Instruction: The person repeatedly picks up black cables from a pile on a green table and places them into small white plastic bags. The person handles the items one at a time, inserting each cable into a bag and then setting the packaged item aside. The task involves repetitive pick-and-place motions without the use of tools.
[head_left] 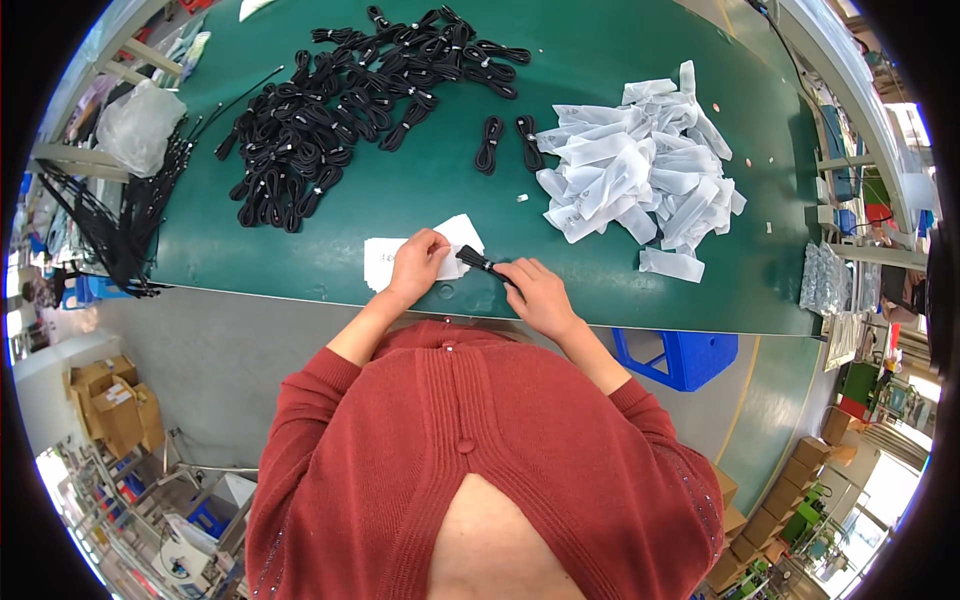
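At the near edge of the green table, my left hand (416, 266) pinches with thumb and fingertips at a white pouch (461, 232). A small stack of flat white pouches (379, 262) lies beside and partly under that hand. My right hand (541, 298) grips a coiled black cable (474, 259) by its near end. The far end of this coil points left and lies against or just over the pouch; I cannot tell whether any of it is inside.
A big heap of coiled black cables (300, 130) covers the far left of the table (600, 295). Two single coils (489, 145) lie mid-table, beside a pile of filled whitish pouches (640, 165). Loose black cables (125, 225) hang at the left edge. A blue stool (700, 358) stands below.
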